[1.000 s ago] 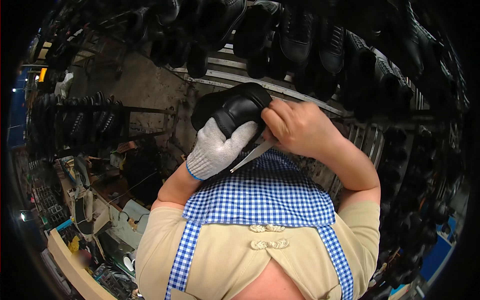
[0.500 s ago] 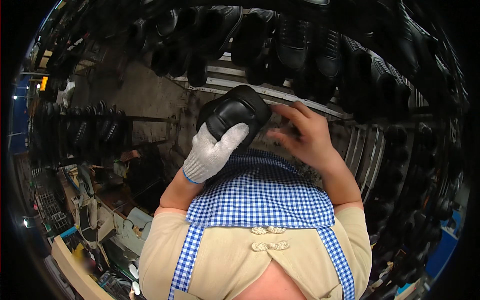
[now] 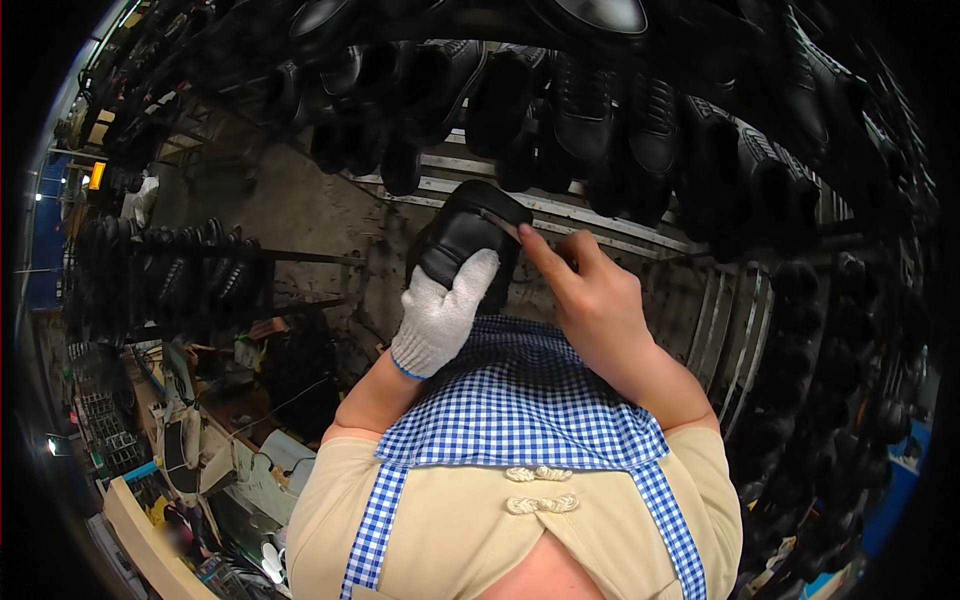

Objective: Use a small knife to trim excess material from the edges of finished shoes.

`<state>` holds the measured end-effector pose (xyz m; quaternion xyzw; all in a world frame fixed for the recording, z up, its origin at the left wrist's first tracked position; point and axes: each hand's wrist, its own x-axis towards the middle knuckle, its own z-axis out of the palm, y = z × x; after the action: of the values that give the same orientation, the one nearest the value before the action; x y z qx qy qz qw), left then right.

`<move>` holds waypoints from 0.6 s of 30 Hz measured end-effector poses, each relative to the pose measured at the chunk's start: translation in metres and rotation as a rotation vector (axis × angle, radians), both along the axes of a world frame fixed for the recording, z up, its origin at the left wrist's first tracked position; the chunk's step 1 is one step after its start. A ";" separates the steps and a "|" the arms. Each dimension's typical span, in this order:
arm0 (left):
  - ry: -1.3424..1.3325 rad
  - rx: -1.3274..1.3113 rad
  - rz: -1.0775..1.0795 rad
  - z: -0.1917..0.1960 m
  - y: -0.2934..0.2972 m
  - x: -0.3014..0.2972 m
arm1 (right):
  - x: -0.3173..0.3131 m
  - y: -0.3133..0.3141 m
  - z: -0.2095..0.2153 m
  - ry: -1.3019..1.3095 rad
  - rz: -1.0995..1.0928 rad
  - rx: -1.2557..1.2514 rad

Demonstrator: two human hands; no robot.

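Gloved left hand (image 3: 440, 312) clasping black leather shoe (image 3: 466, 232) before checked apron (image 3: 520, 415); bare right hand (image 3: 598, 288) seemingly pinching slim tool (image 3: 500, 222) (thumb hidden) against toe edge. Toe-edge work appearing underway, unfinished; completed share not showing.

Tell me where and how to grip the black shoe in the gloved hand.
Probably by the rounded far end of the black shoe, coming from the far side, beyond both hands. That end juts out free, while the gloved left hand covers the near part, its thumb laid over the top, and the right hand is at the right edge, where a thin strip shows.
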<state>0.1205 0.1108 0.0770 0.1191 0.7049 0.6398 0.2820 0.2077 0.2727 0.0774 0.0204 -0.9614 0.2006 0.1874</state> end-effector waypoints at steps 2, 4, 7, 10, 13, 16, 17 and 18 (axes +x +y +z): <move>0.200 -0.004 -0.040 -0.002 0.001 0.005 | -0.010 0.001 -0.008 0.029 -0.028 -0.031; 0.289 0.049 -0.079 -0.002 0.004 0.004 | -0.020 0.007 -0.015 0.097 -0.066 -0.193; 0.154 0.001 -0.159 0.003 -0.002 -0.002 | -0.016 0.020 -0.026 -0.048 -0.079 -0.774; 0.191 -0.159 -0.211 0.003 -0.002 -0.002 | -0.016 0.031 -0.040 -0.266 -0.073 -1.027; 0.582 -0.267 -0.463 -0.008 -0.001 -0.002 | -0.015 0.034 -0.057 -0.464 -0.045 -1.201; 1.362 -0.379 -0.672 -0.042 -0.009 0.000 | -0.009 0.034 -0.095 -0.784 -0.043 -1.371; 1.143 -0.324 -0.689 -0.040 -0.011 0.001 | -0.003 0.029 -0.110 -0.772 -0.118 -1.538; 1.150 -0.338 -0.669 -0.025 -0.014 -0.003 | 0.002 0.026 -0.127 -0.759 -0.190 -1.702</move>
<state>0.1175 0.0967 0.0525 0.6054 0.7581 0.2346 0.0601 0.2101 0.2983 -0.0493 -0.2691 -0.4858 0.8138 -0.1715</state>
